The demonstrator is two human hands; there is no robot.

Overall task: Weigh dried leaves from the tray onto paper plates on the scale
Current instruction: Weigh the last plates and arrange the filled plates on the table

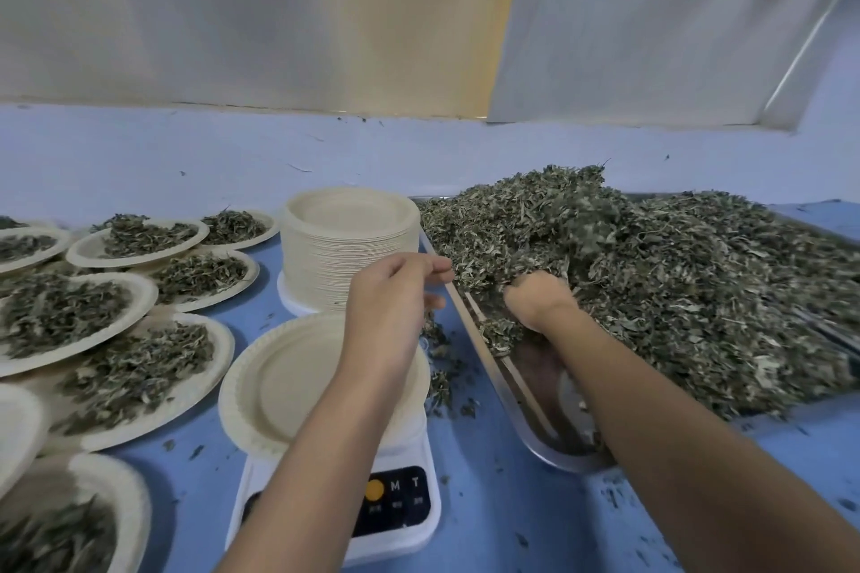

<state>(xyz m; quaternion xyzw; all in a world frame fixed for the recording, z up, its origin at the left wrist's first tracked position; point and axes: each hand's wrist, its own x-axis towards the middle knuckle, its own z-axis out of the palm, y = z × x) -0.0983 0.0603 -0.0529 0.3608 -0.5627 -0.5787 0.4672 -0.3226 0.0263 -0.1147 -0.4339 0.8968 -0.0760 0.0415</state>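
A big heap of dried leaves [675, 275] fills a metal tray [544, 442] on the right. My right hand [540, 300] is dug into the heap's near edge, fingers buried in leaves and curled around a clump. My left hand [395, 298] hovers above the tray's left rim, fingers loosely curled, holding nothing. An empty paper plate [279, 386] sits on the white scale [400, 507], partly hidden by my left forearm.
A tall stack of empty paper plates [349, 242] stands behind the scale. Several plates of dried leaves [135, 368] cover the blue table [488, 526] on the left. Loose leaf bits lie between scale and tray. A wall rises behind.
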